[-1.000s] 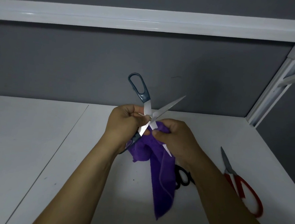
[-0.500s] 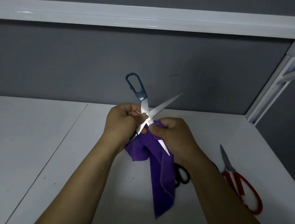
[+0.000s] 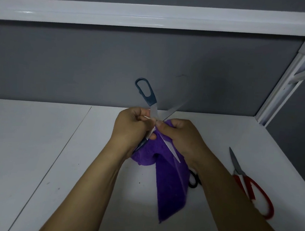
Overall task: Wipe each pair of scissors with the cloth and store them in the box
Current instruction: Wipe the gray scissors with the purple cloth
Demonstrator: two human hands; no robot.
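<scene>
Blue-handled scissors (image 3: 147, 93) are held spread wide in the air above the white shelf, one handle pointing up and one blade angled to the upper right. My left hand (image 3: 131, 126) grips them at the lower handle near the pivot. My right hand (image 3: 180, 136) pinches the purple cloth (image 3: 171, 183) against the blades by the pivot; the other blade points down over the hanging cloth. Red-handled scissors (image 3: 250, 186) lie on the shelf at the right. Black scissor handles (image 3: 194, 179) peek out behind the cloth and my right forearm. No box is in view.
The white shelf surface (image 3: 34, 151) has a seam running diagonally on the left. A grey back wall stands behind, a white shelf beam (image 3: 157, 14) crosses above, and a white metal upright (image 3: 287, 81) rises at the right.
My right hand with the cloth has slid up along the blade toward the pivot. The scissors stay spread and have shifted slightly left.
</scene>
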